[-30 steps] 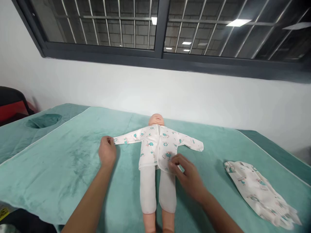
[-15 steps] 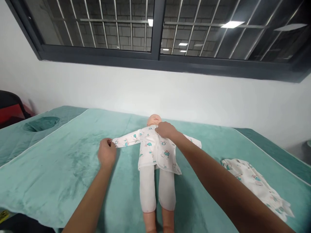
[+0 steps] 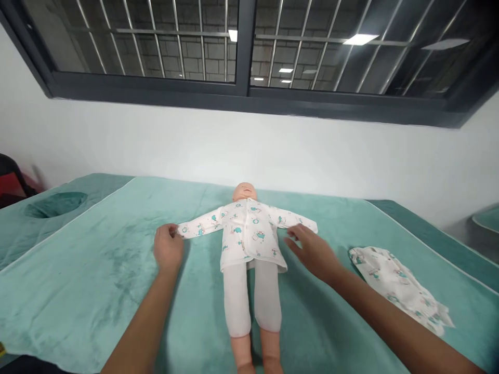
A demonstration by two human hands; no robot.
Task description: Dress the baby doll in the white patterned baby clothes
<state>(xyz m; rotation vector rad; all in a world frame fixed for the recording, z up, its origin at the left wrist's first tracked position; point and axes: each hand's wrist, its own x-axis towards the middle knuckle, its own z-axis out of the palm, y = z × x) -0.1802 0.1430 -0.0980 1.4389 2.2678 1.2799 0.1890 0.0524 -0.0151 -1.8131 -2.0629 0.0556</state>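
A baby doll (image 3: 245, 192) lies face up in the middle of the green bed cover (image 3: 117, 291), its feet towards me. It wears a white printed baby jacket (image 3: 249, 234) with both sleeves stretched out sideways, and white leggings down to mid-shin. At the left cuff my left hand (image 3: 169, 246) pinches the end of the sleeve. My right hand (image 3: 312, 249) hovers just below the right sleeve, thumb and fingers apart, holding nothing. The jacket's front edges meet along the middle of the chest.
Folded white printed baby clothing (image 3: 401, 288) lies on the bed at right. A hollow (image 3: 56, 204) shows in the cover at far left, with a red and black object (image 3: 11, 182) behind it. White wall and a barred window (image 3: 241, 91) bound the far side.
My right hand went from the jacket's lower front up to the collar, then down and right, off the fabric. The jacket's right front panel now lies straighter. My left hand stayed on the cuff.
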